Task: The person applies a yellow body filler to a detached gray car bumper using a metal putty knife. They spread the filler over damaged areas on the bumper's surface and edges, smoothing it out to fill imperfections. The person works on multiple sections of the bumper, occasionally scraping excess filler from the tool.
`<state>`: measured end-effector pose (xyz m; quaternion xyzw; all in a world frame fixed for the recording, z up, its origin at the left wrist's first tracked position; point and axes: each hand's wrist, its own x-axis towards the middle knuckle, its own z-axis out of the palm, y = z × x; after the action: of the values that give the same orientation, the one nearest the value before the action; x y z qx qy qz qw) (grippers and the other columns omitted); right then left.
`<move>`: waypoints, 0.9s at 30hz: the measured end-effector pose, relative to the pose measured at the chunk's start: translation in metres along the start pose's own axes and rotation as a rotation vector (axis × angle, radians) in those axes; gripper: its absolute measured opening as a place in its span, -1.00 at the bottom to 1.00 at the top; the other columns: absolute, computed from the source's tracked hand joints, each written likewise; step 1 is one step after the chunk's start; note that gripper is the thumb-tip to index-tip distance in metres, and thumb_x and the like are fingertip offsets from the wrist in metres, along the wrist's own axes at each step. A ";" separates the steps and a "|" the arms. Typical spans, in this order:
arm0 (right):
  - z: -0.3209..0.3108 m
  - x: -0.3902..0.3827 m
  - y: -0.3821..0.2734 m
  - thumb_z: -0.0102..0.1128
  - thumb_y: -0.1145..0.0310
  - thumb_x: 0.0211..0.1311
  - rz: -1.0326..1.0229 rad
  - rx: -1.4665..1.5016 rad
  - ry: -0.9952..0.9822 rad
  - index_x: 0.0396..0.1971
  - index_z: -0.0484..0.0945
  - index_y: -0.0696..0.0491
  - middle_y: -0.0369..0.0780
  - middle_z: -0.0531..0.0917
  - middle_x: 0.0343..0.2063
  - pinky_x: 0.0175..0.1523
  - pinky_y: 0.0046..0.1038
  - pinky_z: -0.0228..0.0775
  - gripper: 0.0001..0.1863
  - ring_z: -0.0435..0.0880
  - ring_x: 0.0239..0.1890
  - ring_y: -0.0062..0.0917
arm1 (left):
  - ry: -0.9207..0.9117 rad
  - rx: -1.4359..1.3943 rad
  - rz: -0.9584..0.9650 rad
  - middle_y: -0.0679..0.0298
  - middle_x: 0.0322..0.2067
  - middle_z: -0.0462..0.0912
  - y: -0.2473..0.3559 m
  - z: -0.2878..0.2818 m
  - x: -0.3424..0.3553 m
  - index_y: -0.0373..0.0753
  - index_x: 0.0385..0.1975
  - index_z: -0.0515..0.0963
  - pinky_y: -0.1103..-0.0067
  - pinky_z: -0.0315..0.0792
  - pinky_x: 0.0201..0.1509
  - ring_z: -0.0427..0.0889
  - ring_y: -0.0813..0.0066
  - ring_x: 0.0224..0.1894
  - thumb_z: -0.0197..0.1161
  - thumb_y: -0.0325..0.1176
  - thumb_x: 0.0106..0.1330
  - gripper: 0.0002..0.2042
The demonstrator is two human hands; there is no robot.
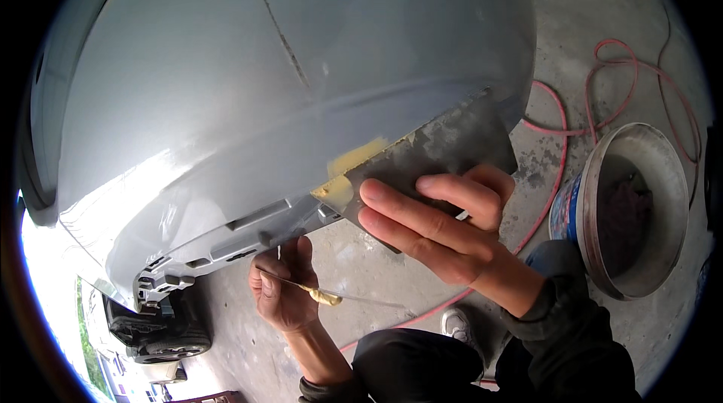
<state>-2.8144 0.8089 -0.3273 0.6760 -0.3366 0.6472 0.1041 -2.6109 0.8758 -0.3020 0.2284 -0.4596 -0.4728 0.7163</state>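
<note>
A grey car body panel, bumper-like with slots along its lower edge, fills the upper view. My right hand is closed on a dark, flat putty spreader, fingers laid along its face. The spreader's long edge lies against the panel's lower part, and yellow putty shows on the panel beside it. More putty coats the blade's left corner. Just below the panel edge, my left hand pinches a thin putty blade, seen nearly edge-on. A yellow putty lump sits on that blade.
On the concrete floor at right stands a bucket with a dark cloth-like thing inside. A red hose loops across the floor, with a thin dark cable near it. My shoe is below. A dark vehicle's wheel shows at lower left.
</note>
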 end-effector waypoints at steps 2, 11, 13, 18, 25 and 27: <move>-0.005 -0.001 0.001 0.32 0.24 -0.03 -0.012 0.004 -0.012 -0.32 0.69 -0.21 -0.55 0.65 -0.11 -0.12 -0.53 0.09 -0.80 0.33 -0.15 -0.63 | 0.010 -0.030 0.006 -0.12 0.01 0.45 -0.003 -0.001 0.001 -0.42 -0.46 0.39 0.16 0.36 0.22 0.43 0.00 0.12 0.12 -0.35 0.32 -0.77; -0.018 0.019 0.017 0.35 0.24 -0.06 0.016 -0.058 0.058 -0.30 0.69 -0.19 -0.55 0.67 -0.16 -0.13 -0.55 0.09 -0.76 0.40 -0.22 -0.66 | -0.096 0.094 0.008 0.01 0.14 0.35 -0.003 0.002 0.001 -0.39 -0.41 0.41 0.03 0.41 0.08 0.28 0.04 0.24 0.09 -0.30 0.35 -0.77; -0.014 0.022 0.019 0.36 0.23 -0.07 0.027 -0.068 0.089 -0.31 0.70 -0.17 -0.56 0.68 -0.17 -0.12 -0.56 0.07 -0.77 0.42 -0.25 -0.67 | -0.113 0.093 0.001 0.01 0.14 0.36 -0.004 0.005 0.002 -0.39 -0.43 0.41 0.01 0.40 0.09 0.30 0.04 0.23 0.09 -0.30 0.35 -0.76; -0.007 0.013 0.018 0.34 0.29 -0.08 0.034 -0.021 0.075 -0.26 0.69 -0.12 -0.47 0.67 -0.13 -0.12 -0.53 0.10 -0.72 0.38 -0.21 -0.61 | -0.057 0.125 -0.025 0.10 0.00 0.47 -0.005 0.016 0.003 -0.33 -0.31 0.44 0.23 0.32 0.24 0.39 0.13 0.15 0.14 -0.30 0.31 -0.81; -0.022 0.016 0.017 0.32 0.32 -0.04 0.031 -0.014 0.021 -0.25 0.68 -0.07 -0.40 0.68 -0.15 -0.15 -0.50 0.13 -0.73 0.39 -0.23 -0.58 | -0.030 0.155 0.007 0.03 -0.09 0.53 -0.006 0.018 0.004 -0.40 -0.29 0.45 0.23 0.28 0.29 0.48 0.12 0.09 0.09 -0.35 0.34 -0.81; -0.021 0.020 0.019 0.32 0.33 -0.04 0.035 -0.022 0.036 -0.25 0.68 -0.07 -0.39 0.68 -0.15 -0.16 -0.50 0.13 -0.73 0.39 -0.24 -0.58 | -0.039 0.137 0.009 0.01 -0.12 0.53 -0.005 0.015 0.003 -0.40 -0.30 0.45 0.23 0.27 0.29 0.49 0.13 0.07 0.09 -0.35 0.34 -0.81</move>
<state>-2.8440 0.8005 -0.3112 0.6572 -0.3535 0.6571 0.1059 -2.6259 0.8723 -0.2974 0.2657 -0.5059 -0.4413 0.6919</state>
